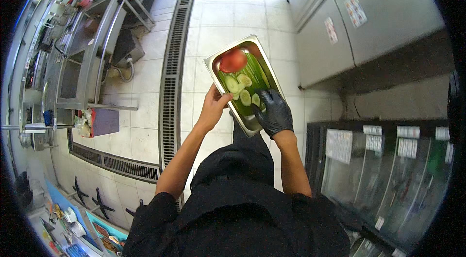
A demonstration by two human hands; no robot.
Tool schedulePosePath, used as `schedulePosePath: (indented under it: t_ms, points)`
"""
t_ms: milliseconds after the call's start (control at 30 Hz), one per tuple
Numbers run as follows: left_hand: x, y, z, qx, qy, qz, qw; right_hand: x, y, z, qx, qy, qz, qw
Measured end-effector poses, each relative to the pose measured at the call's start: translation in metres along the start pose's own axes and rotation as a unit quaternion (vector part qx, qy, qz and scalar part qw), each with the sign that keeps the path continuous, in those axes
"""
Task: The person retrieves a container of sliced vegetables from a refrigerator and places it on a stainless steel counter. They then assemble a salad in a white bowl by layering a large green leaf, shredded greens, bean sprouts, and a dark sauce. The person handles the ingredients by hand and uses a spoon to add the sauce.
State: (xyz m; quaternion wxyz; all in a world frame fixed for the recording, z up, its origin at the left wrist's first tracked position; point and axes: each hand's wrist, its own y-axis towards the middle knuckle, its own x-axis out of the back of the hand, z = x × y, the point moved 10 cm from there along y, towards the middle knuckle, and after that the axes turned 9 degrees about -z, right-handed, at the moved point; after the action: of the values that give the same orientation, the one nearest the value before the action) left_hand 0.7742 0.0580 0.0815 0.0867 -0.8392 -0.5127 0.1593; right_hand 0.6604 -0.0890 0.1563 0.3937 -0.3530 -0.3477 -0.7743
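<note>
I hold a rectangular steel pan [211,66] out in front of me over the tiled floor. My bare left hand [214,107] grips its left rim. My right hand [273,110], in a black glove, holds the near right corner with fingers over the rim. Inside the pan lie whole green cucumbers [256,70], several cucumber slices [239,83] and a red tomato piece [232,60] at the far end.
A long floor drain grate [174,58] runs along the tiles to my left. Steel counters and sinks [80,58] line the far left. Grey steel cabinet doors [359,19] and a glass-fronted cooler [388,169] stand to my right.
</note>
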Motion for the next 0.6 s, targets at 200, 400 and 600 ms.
schedulePosePath:
  t_ms: [200, 400, 600]
  points:
    - [0.088, 0.136, -0.075, 0.006, -0.012, -0.081, 0.997, -0.112, 0.179, 0.064, 0.075, -0.027, 0.023, 0.997]
    - [0.166, 0.251, -0.178, -0.035, -0.041, -0.137, 0.989, -0.179, 0.349, 0.144, 0.100, 0.056, 0.113, 0.987]
    - [0.269, 0.398, -0.198, -0.003, -0.143, -0.281, 0.949, -0.278, 0.533, 0.194, 0.169, 0.151, 0.150, 0.962]
